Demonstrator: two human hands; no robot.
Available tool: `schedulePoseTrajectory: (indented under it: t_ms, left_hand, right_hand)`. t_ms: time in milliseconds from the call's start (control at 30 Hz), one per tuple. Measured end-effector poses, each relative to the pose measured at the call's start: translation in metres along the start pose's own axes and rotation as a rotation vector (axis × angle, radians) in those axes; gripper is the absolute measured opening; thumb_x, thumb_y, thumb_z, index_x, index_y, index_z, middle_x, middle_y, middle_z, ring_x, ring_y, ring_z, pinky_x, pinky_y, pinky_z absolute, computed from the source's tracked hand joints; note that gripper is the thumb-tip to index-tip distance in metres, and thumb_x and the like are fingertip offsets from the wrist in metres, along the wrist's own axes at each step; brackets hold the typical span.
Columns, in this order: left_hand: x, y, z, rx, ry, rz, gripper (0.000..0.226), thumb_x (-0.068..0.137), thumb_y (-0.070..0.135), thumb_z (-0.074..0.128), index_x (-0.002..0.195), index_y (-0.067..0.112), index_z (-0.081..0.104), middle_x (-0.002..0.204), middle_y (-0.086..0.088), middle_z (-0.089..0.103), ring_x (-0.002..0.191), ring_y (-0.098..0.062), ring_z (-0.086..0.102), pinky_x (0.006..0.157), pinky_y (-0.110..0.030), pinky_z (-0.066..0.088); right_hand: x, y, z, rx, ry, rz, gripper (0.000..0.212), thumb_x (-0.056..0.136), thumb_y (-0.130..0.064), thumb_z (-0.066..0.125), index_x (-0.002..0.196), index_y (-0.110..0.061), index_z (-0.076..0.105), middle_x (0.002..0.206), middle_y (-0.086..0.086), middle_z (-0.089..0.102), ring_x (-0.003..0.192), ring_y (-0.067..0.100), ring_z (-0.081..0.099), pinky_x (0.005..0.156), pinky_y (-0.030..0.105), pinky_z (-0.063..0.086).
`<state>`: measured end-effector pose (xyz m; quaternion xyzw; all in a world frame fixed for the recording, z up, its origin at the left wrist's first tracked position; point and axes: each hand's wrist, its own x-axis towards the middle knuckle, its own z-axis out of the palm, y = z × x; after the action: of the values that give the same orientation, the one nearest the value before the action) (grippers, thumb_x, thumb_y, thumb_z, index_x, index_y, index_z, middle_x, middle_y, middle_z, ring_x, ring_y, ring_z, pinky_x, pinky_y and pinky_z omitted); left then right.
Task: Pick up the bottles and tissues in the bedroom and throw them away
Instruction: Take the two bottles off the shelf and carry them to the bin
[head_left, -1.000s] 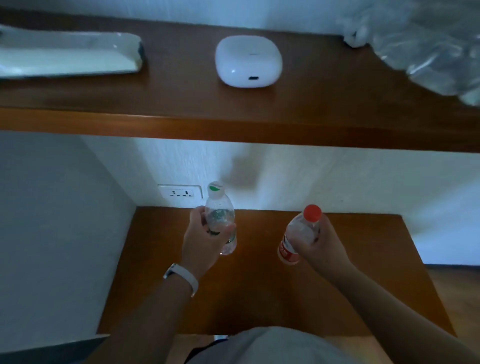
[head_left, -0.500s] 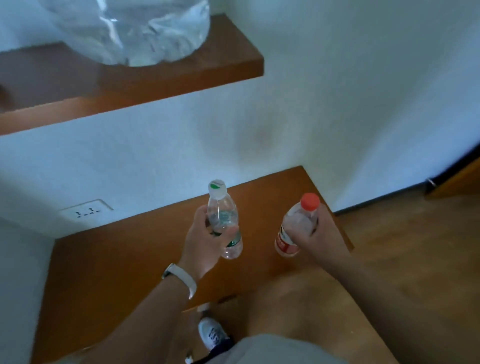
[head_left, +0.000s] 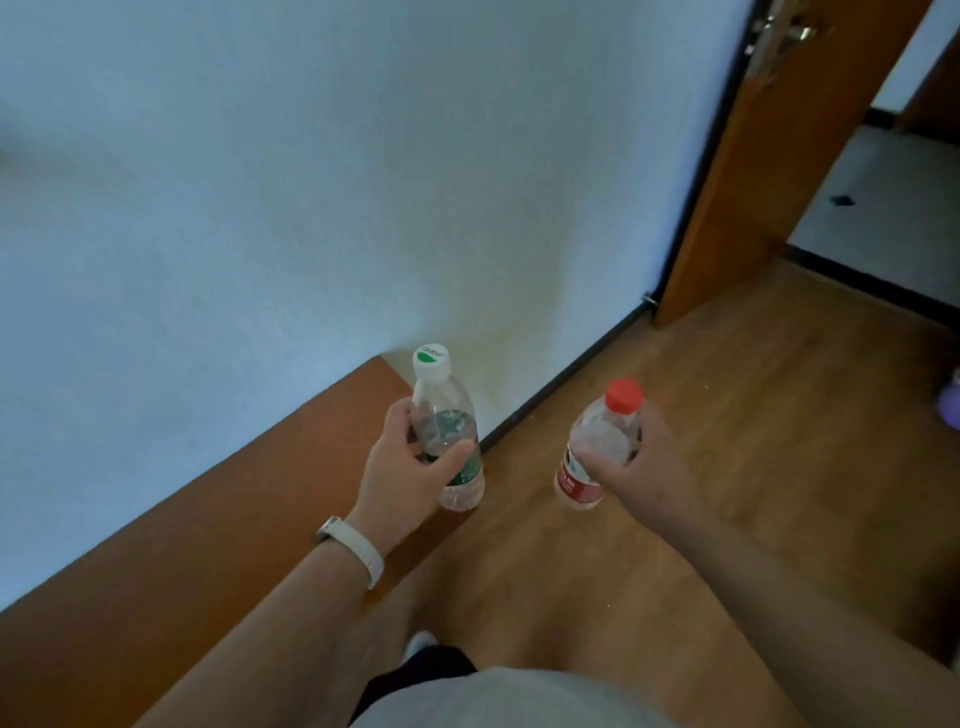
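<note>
Gone from view since a second ago: upper shelf, white case, wall socket; view now swings right toward a wooden door (head_left: 769, 156) and wood floor (head_left: 753, 467).
Left hand (head_left: 402, 480): grip wrapped around the green-capped bottle (head_left: 449, 431), thumb across its green label; bottle upright, held above the edge of the worktop (head_left: 208, 545). White wristband (head_left: 358, 545) on that wrist.
Right hand (head_left: 647, 478): grip pinching the red-capped bottle (head_left: 597, 447) at mid-body, tilted slightly, red label low; held over the floor.
Both bottles clear, capped, well apart.
White wall (head_left: 311, 208) behind.
</note>
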<state>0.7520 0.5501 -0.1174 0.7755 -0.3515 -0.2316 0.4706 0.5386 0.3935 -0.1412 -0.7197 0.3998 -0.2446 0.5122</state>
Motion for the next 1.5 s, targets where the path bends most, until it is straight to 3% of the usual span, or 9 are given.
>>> schedulePoseTrajectory:
  t_ms: [133, 267, 433, 533, 633, 833, 1033, 1167, 1500]
  left_hand:
    - [0.02, 0.029, 0.047, 0.048, -0.135, 0.037, 0.053, 0.08, 0.036, 0.076, 0.124, 0.031, 0.046, 0.11, 0.018, 0.061, 0.097, -0.009, 0.065, 0.083, -0.034, 0.058]
    - [0.051, 0.055, 0.099, 0.05, -0.262, 0.091, 0.051, 0.08, 0.038, 0.077, 0.121, 0.034, 0.047, 0.111, 0.018, 0.062, 0.1, -0.01, 0.065, 0.085, -0.039, 0.058]
    - [0.085, 0.092, 0.172, 0.04, -0.427, 0.21, 0.048, 0.082, 0.027, 0.076, 0.118, 0.034, 0.045, 0.105, 0.022, 0.061, 0.092, 0.008, 0.062, 0.068, -0.012, 0.051]
    - [0.115, 0.106, 0.214, 0.029, -0.52, 0.256, 0.046, 0.082, 0.028, 0.076, 0.116, 0.036, 0.045, 0.103, 0.023, 0.062, 0.089, 0.016, 0.059, 0.066, -0.011, 0.049]
    - [0.149, 0.123, 0.255, -0.007, -0.601, 0.279, 0.046, 0.084, 0.028, 0.075, 0.117, 0.035, 0.044, 0.106, 0.022, 0.06, 0.092, 0.009, 0.06, 0.066, -0.007, 0.048]
    - [0.226, 0.141, 0.324, -0.087, -0.718, 0.269, 0.048, 0.081, 0.031, 0.077, 0.12, 0.031, 0.049, 0.11, 0.014, 0.063, 0.1, -0.009, 0.064, 0.081, -0.023, 0.054]
    - [0.292, 0.165, 0.385, -0.084, -0.868, 0.323, 0.047, 0.082, 0.035, 0.075, 0.12, 0.031, 0.048, 0.107, 0.015, 0.062, 0.097, 0.001, 0.062, 0.08, -0.027, 0.057]
    - [0.313, 0.191, 0.421, -0.085, -0.91, 0.371, 0.049, 0.081, 0.037, 0.075, 0.121, 0.03, 0.047, 0.107, 0.019, 0.061, 0.099, 0.0, 0.062, 0.076, -0.02, 0.055]
    - [0.333, 0.242, 0.534, -0.037, -0.985, 0.415, 0.047, 0.081, 0.034, 0.077, 0.118, 0.03, 0.049, 0.104, 0.021, 0.063, 0.097, 0.003, 0.062, 0.076, -0.022, 0.056]
  right_hand:
    - [-0.014, 0.012, -0.051, 0.026, 0.177, 0.036, 0.045, 0.072, -0.033, 0.078, 0.108, -0.038, 0.05, 0.1, -0.007, 0.061, 0.093, 0.011, 0.064, 0.08, 0.032, 0.057]
    - [-0.03, 0.027, -0.092, 0.053, 0.342, 0.1, 0.025, 0.079, -0.025, 0.073, 0.095, -0.031, 0.054, 0.093, 0.004, 0.064, 0.084, 0.015, 0.065, 0.074, 0.034, 0.059]
    - [-0.035, 0.077, -0.134, 0.029, 0.462, 0.299, 0.049, 0.066, -0.047, 0.078, 0.106, -0.037, 0.05, 0.1, -0.008, 0.062, 0.091, 0.013, 0.065, 0.078, 0.043, 0.057]
    - [-0.023, 0.097, -0.16, 0.007, 0.53, 0.385, 0.057, 0.063, -0.051, 0.08, 0.11, -0.042, 0.048, 0.105, -0.013, 0.059, 0.095, 0.012, 0.064, 0.08, 0.041, 0.057]
    - [-0.003, 0.102, -0.188, -0.026, 0.594, 0.424, 0.058, 0.063, -0.052, 0.079, 0.111, -0.044, 0.048, 0.107, -0.014, 0.058, 0.097, 0.011, 0.062, 0.083, 0.04, 0.056]
    - [0.054, 0.098, -0.237, -0.081, 0.687, 0.486, 0.056, 0.062, -0.051, 0.074, 0.11, -0.045, 0.047, 0.111, -0.01, 0.057, 0.099, 0.009, 0.061, 0.082, 0.037, 0.055]
    - [0.096, 0.111, -0.265, -0.121, 0.792, 0.562, 0.064, 0.061, -0.054, 0.073, 0.118, -0.044, 0.044, 0.114, -0.013, 0.056, 0.098, 0.007, 0.06, 0.081, 0.036, 0.056]
    - [0.111, 0.116, -0.29, -0.136, 0.846, 0.605, 0.067, 0.06, -0.057, 0.072, 0.119, -0.044, 0.043, 0.113, -0.013, 0.057, 0.098, 0.008, 0.06, 0.081, 0.039, 0.056]
    - [0.156, 0.166, -0.392, -0.113, 0.929, 0.623, 0.07, 0.059, -0.059, 0.071, 0.119, -0.042, 0.041, 0.113, -0.012, 0.055, 0.1, 0.009, 0.059, 0.084, 0.04, 0.055]
